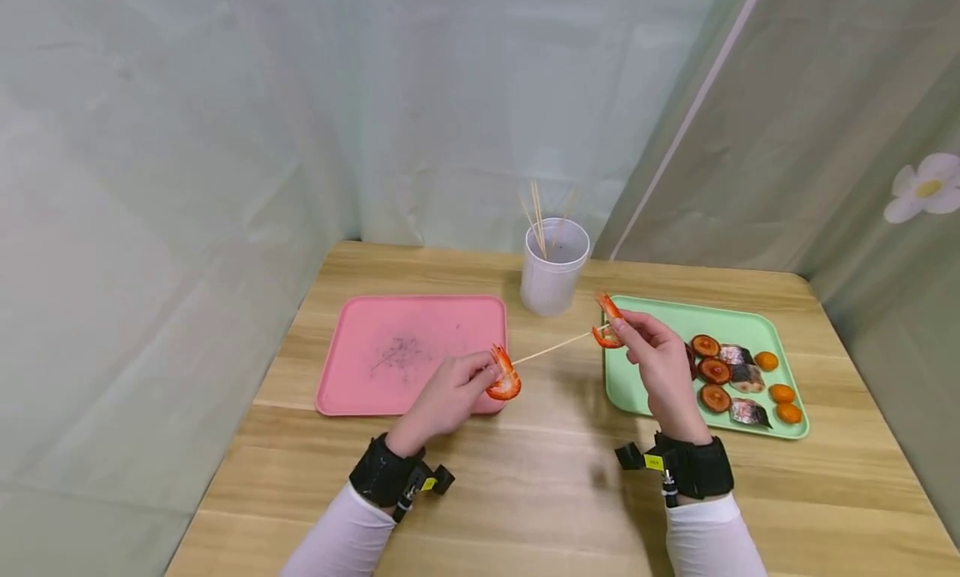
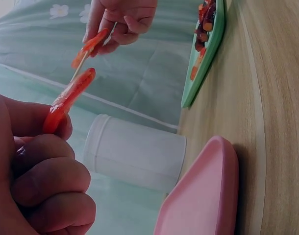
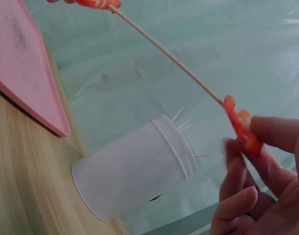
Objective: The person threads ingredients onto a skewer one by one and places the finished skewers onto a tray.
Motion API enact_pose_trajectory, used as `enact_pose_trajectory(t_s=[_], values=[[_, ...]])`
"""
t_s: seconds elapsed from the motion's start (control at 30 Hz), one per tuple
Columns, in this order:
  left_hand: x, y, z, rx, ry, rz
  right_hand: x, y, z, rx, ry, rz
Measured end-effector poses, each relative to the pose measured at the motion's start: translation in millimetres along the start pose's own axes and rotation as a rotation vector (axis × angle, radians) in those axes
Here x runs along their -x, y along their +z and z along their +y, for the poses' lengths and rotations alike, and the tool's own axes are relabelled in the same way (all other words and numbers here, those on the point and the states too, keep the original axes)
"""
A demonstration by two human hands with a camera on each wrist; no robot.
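Note:
A thin wooden skewer (image 1: 555, 346) stretches between the hands over the table, with a shrimp at each end. My left hand (image 1: 448, 391) pinches an orange-red shrimp (image 1: 507, 383) between thumb and forefinger, its other fingers curled, as the left wrist view shows. At the opposite end my right hand (image 1: 663, 368) holds a second shrimp (image 3: 241, 128) by thumb and fingertips. In the right wrist view the skewer runs into this shrimp's body. The left hand is over the right edge of the pink tray (image 1: 420, 310); the right hand overlaps the green tray (image 1: 660, 310).
On the green tray lie several brown mushroom caps (image 1: 715, 370), fish-like pieces with dark skin (image 1: 746, 378) and small orange fruits (image 1: 782, 393). A white bucket (image 1: 551, 285) with several skewers (image 1: 537, 210) stands behind, between the trays. Curtains hang around the wooden table (image 1: 517, 494).

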State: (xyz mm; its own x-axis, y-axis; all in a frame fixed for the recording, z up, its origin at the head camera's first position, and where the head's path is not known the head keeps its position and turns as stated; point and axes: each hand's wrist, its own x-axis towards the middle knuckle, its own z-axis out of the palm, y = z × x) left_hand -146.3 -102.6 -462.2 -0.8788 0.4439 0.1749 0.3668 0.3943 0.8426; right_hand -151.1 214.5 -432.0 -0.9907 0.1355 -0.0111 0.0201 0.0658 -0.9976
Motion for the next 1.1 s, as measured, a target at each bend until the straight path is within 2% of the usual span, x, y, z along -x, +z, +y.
enact_pose_trajectory(t_s=[0.07,0.2,0.33,0.5,0.6,0.77,0.83,1.1], values=[[-0.6,-0.7,0.2,0.005,0.003,0.001,0.1,0,-1,-0.03,-0.011,0.021],[-0.8,-1.3,1.0,0.012,0.011,0.002,2.2,-2,-3,-0.087,-0.034,-0.005],[-1.7,-1.2,1.9,0.035,0.047,0.01,6.0,0,-7,-0.16,-0.069,-0.028],[-2.0,1.4,1.0,0.077,0.096,0.027,11.5,11,-8,-0.188,-0.114,-0.073],[-0.9,3.7,1.6,0.09,0.115,0.038,14.4,24,-5,-0.154,-0.133,-0.128],[1.7,6.1,5.1,0.091,0.124,0.021,20.2,51,3,0.006,-0.114,-0.302],[1.8,7.2,4.9,0.084,0.121,0.017,21.3,57,5,0.049,-0.109,-0.347],[0.7,7.4,5.5,0.047,0.133,0.016,21.4,59,6,0.035,-0.116,-0.383]])
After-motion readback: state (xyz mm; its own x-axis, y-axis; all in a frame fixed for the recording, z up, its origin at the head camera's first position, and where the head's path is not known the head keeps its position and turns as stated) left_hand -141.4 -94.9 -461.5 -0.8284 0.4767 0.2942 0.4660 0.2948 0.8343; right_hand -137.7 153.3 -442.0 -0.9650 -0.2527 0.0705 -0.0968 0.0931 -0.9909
